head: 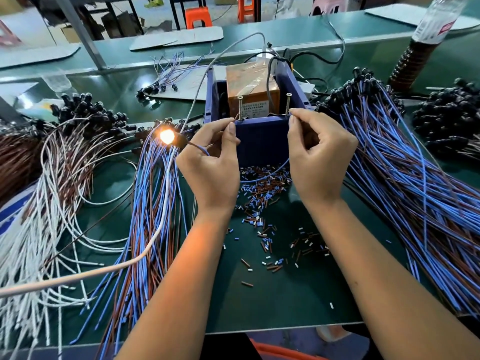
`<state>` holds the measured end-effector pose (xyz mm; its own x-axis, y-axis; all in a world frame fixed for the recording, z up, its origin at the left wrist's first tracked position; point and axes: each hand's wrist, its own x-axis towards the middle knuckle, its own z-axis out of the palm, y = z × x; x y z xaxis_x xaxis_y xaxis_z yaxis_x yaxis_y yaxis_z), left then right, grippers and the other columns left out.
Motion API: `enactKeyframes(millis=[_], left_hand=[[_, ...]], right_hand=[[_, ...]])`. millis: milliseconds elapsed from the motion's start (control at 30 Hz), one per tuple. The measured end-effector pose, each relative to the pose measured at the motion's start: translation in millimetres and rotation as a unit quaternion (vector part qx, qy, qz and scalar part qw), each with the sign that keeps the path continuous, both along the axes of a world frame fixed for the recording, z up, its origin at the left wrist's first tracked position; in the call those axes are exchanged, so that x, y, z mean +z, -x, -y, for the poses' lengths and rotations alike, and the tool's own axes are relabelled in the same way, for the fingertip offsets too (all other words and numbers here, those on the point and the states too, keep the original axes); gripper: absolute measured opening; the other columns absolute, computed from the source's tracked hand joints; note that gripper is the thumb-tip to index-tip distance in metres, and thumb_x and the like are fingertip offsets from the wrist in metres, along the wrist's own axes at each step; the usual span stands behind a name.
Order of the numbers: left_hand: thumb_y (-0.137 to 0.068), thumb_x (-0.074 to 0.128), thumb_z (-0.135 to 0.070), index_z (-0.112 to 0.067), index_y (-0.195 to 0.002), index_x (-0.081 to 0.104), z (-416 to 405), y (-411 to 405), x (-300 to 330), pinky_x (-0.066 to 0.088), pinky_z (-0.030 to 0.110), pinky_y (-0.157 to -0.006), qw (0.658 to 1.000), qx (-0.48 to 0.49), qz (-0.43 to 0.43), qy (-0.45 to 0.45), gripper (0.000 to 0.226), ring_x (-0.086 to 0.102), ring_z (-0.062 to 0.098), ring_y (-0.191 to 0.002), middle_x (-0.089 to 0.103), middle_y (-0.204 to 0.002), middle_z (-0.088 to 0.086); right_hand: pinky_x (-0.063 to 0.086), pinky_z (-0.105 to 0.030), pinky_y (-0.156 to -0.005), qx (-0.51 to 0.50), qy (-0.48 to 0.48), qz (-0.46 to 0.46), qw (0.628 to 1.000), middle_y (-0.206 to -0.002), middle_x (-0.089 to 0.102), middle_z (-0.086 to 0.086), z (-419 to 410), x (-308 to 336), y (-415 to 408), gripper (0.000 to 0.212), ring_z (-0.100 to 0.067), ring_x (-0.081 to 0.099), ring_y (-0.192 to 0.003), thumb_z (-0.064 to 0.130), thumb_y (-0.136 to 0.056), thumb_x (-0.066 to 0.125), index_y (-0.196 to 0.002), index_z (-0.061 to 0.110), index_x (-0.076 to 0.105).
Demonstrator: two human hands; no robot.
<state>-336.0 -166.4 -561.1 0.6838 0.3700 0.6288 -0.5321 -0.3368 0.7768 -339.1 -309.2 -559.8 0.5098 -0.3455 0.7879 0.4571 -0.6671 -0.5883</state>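
Note:
A blue plastic box [262, 141] stands in the middle of the green bench, with an orange transformer [252, 87] inside and two upright screws [287, 103] on its front wall. My left hand [211, 162] pinches a brown wire end against the left screw [239, 107]. My right hand [318, 154] pinches a blue wire [270, 175] end against the right screw. The indicator lamp [167, 136] on these wires glows orange just left of my left hand.
Bundles of blue and brown leads with black lamp heads lie to the right [405, 178] and left [153, 203]. White leads [33, 242] spread at the far left. Cut insulation bits [265, 203] litter the bench before the box. A thick white cable [104, 271] crosses the left side.

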Motion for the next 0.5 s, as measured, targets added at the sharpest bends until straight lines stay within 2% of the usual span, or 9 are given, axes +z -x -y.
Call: enactKeyframes(millis=[300, 400, 500], left_hand=[[-0.096, 0.068, -0.006, -0.01, -0.096, 0.076, 0, -1, -2, 0.05, 0.019, -0.07, 1.0, -0.012, -0.004, 0.011, 0.009, 0.069, 0.015, -0.069, 0.07, -0.071, -0.001], [-0.097, 0.067, -0.008, -0.009, -0.096, 0.075, -4, 1, -1, 0.052, 0.021, -0.071, 1.0, 0.018, -0.005, 0.019, 0.008, 0.07, 0.01, -0.071, 0.071, -0.075, -0.004], [-0.097, 0.065, -0.01, -0.006, -0.097, 0.073, -4, 6, 3, 0.055, 0.028, -0.073, 0.998, 0.025, -0.006, 0.062, 0.009, 0.07, 0.01, -0.072, 0.072, -0.078, -0.003]], right_hand=[[0.053, -0.015, -0.076, 0.004, -0.017, 0.001, 1.0, -0.092, 0.078, -0.003, 2, -3, -2, 0.017, -0.01, 0.071, -0.083, 0.008, -0.1, 0.065, -0.104, 0.002, 0.08], [0.055, -0.019, -0.075, 0.025, -0.042, -0.018, 0.999, -0.091, 0.078, -0.003, 5, -2, 1, 0.016, -0.01, 0.072, -0.082, 0.008, -0.1, 0.065, -0.104, 0.002, 0.08], [0.055, -0.02, -0.07, 0.027, -0.067, -0.032, 0.997, -0.083, 0.076, 0.001, 13, 1, 7, 0.016, -0.007, 0.07, -0.074, 0.011, -0.099, 0.066, -0.102, 0.006, 0.08]])
